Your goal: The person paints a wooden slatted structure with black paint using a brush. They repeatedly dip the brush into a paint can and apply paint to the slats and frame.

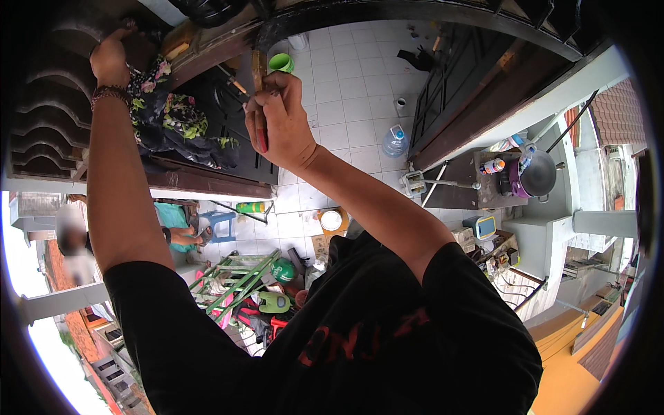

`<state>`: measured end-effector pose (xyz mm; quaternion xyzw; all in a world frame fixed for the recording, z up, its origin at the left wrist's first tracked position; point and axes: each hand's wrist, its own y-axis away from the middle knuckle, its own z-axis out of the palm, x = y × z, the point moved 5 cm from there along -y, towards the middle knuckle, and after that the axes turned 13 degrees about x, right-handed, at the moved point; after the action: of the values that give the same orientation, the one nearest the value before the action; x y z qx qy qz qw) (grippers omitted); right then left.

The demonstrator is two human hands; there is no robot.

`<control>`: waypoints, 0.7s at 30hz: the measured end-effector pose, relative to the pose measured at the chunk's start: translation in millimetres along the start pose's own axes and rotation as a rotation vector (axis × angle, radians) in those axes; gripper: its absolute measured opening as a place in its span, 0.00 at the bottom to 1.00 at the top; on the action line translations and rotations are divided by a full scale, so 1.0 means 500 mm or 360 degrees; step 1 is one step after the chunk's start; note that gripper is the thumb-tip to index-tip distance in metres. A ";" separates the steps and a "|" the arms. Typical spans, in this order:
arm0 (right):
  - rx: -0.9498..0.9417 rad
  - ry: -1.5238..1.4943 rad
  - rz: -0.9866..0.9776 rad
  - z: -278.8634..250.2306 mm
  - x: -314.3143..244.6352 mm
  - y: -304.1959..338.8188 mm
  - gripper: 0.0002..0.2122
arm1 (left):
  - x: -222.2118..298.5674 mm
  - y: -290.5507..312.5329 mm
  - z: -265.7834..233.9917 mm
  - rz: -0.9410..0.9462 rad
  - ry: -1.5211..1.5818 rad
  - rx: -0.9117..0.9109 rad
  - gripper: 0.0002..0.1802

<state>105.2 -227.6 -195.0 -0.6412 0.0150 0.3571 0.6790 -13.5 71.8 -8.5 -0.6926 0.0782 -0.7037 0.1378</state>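
Observation:
My right hand (282,123) is raised beside the dark wooden frame at the top and closed round a slim tool. Its red handle (261,133) shows below my fingers, and a flat tan end (259,68) seems to rise above them; its exact kind cannot be made out. Farther left and higher, my left hand (111,59) reaches up beside the dark roof tiles (48,104), its fingers curled at a dark edge. What they grip is hidden in shadow. A black cloth with pink and green flowers (181,119) hangs just right of that wrist.
Brown wooden beams (207,59) border a doorway with dark door leaves (460,76). On the tiled floor below are a green bucket (281,63), a water jug (395,141) and a green metal ladder (235,285). Another person's legs (185,236) show at left; a large pot (536,173) stands at right.

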 end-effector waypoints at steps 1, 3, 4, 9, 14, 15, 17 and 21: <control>-0.0119 -0.0094 -0.0055 0.005 -0.007 0.014 0.20 | 0.011 0.016 0.010 -0.0010 0.0021 -0.0009 0.14; -0.0330 -0.0186 -0.0118 0.008 0.002 0.016 0.19 | 0.044 0.070 0.028 0.0079 -0.0105 0.0128 0.13; -0.0429 -0.0189 -0.0115 -0.009 0.013 0.010 0.18 | 0.055 0.094 0.030 0.0116 -0.0172 0.0200 0.13; -0.0221 0.0027 -0.0130 -0.197 0.109 -0.114 0.13 | 0.039 0.055 0.006 0.0105 -0.0054 0.0128 0.14; 0.0477 0.0424 -0.0096 -0.414 0.140 -0.132 0.09 | 0.001 -0.004 -0.026 0.0048 -0.0124 0.0147 0.14; 0.0568 0.0667 -0.0190 -0.442 0.122 -0.133 0.09 | 0.003 -0.009 -0.013 0.0071 -0.0166 0.0149 0.14; 0.0912 0.0421 -0.0086 -0.449 0.160 -0.118 0.11 | 0.003 -0.009 -0.004 0.0009 -0.0069 0.0066 0.13; 0.0488 0.0729 -0.0220 -0.278 0.104 -0.156 0.16 | -0.013 -0.025 0.000 -0.0020 -0.0048 -0.0088 0.13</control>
<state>244.2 -320.0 -177.4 -0.5946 0.1782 0.1493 0.7697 -14.4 85.5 -10.8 -0.7071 0.0911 -0.6917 0.1153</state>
